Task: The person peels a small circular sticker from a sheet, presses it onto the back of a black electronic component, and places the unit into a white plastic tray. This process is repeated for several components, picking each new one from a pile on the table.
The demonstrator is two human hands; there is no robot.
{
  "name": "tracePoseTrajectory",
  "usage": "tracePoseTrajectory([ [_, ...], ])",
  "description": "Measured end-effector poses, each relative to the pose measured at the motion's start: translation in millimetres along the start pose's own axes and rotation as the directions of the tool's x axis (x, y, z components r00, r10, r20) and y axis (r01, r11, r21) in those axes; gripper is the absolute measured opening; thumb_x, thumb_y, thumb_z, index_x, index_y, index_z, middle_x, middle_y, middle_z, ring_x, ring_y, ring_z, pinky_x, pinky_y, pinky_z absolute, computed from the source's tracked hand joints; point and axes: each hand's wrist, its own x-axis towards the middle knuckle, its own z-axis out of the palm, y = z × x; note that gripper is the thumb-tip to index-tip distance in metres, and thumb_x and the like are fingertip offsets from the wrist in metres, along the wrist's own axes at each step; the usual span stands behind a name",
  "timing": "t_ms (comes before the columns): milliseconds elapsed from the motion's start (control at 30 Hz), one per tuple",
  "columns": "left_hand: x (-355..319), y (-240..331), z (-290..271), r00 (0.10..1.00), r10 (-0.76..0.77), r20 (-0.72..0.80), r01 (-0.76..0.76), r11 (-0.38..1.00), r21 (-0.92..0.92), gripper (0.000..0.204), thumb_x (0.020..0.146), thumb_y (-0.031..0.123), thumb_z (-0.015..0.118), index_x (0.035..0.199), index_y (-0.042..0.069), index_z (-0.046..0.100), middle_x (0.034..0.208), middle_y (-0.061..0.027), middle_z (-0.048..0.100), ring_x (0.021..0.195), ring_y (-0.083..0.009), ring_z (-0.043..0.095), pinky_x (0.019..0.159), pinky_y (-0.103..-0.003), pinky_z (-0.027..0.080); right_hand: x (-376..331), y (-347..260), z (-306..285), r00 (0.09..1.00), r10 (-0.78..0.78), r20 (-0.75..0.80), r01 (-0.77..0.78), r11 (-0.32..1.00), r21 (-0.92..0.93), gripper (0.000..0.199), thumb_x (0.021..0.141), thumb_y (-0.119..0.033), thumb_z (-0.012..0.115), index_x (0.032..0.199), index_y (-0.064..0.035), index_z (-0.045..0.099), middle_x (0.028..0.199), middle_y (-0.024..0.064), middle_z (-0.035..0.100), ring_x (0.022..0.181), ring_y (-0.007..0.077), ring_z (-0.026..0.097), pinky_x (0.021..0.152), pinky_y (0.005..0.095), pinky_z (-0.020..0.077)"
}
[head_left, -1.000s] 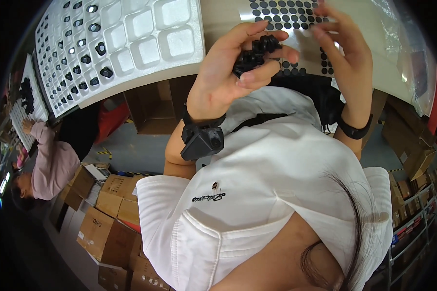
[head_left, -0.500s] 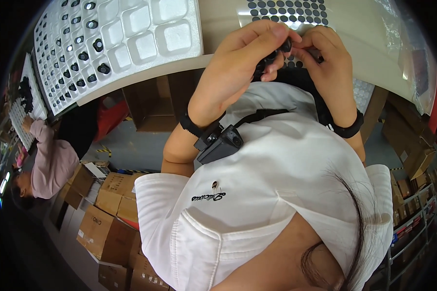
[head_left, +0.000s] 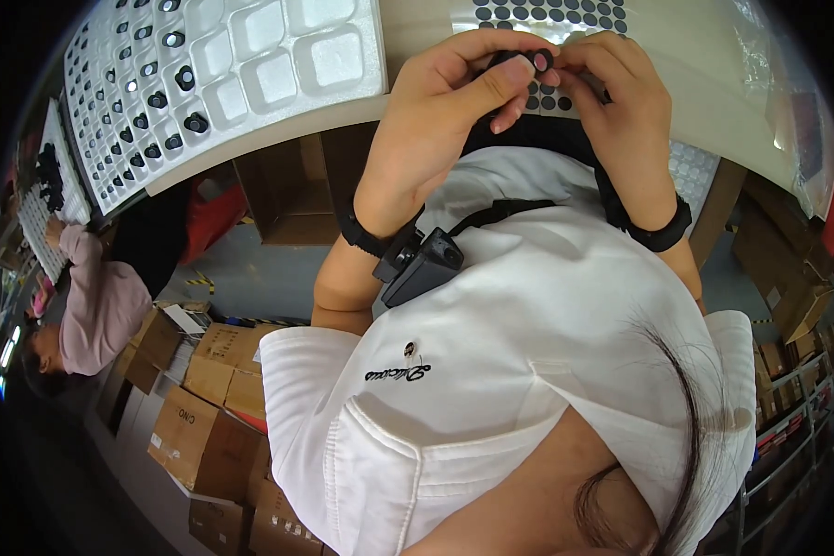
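Observation:
My left hand [head_left: 440, 111] is closed around a small black part [head_left: 541, 62] with a round end, which faces my right hand. Thumb and fingers hide most of its body, and the round end shows a pinkish middle. Right beside that end, my right hand [head_left: 625, 97] has its thumb and fingers pinched together. Whatever sits between those fingertips, if anything, is too small to make out. Beyond and below both hands, a clear sheet of black round stickers [head_left: 573, 17] lies on the table.
At the left stands a white moulded tray [head_left: 372, 79]; several compartments hold small black parts [head_left: 195, 121]. Clear plastic film [head_left: 760, 83] lies at the table's right. Under the table is an open brown box [head_left: 292, 208]. Cartons [head_left: 190, 435] and another person [head_left: 102, 306] are at the left.
My left hand has turned the black part so its round end now faces right and shows its middle. Both hands have shifted slightly, with the right fingertips close by the part.

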Motion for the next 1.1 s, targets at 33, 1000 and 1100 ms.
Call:
tracePoseTrajectory([
  [33,1,-2,-1,1.000,0.000,0.000,0.000,1.000,0.000,0.028,0.086,0.015,0.047,0.106,-0.004,0.050,0.088,-0.0092,0.052,0.063,-0.0092,0.042,0.052,-0.020,0.034,1,0,1,1.000,0.017,0.015,-0.017,1.000,-0.002,0.012,0.065,0.002,0.060,0.075,-0.0034,0.055,0.073,0.0029,0.053,0.068,0.0165,0.053,0.055,0.0244,0.0449],
  [1000,12,-3,3,0.807,0.476,0.349,-0.477,0.874,-0.090,0.044,0.082,0.021,0.056,0.114,-0.005,0.041,0.088,-0.0066,0.051,0.065,-0.0075,0.045,0.054,-0.016,0.035,15,-57,-42,0.958,0.272,0.097,-0.281,0.805,0.523,0.008,0.072,0.005,0.061,0.074,0.0033,0.053,0.090,0.0104,0.046,0.086,0.0199,0.056,0.076,0.0269,0.0462],
  [1100,-6,5,13,1.000,0.000,-0.017,-0.004,0.978,-0.208,0.044,0.082,0.021,0.057,0.113,-0.005,0.041,0.089,-0.0068,0.051,0.065,-0.0073,0.045,0.055,-0.016,0.035,11,-44,-34,0.981,0.187,0.043,-0.180,0.818,0.546,0.009,0.071,0.004,0.062,0.074,0.0032,0.054,0.089,0.0107,0.046,0.085,0.0195,0.056,0.074,0.0263,0.0466],
])
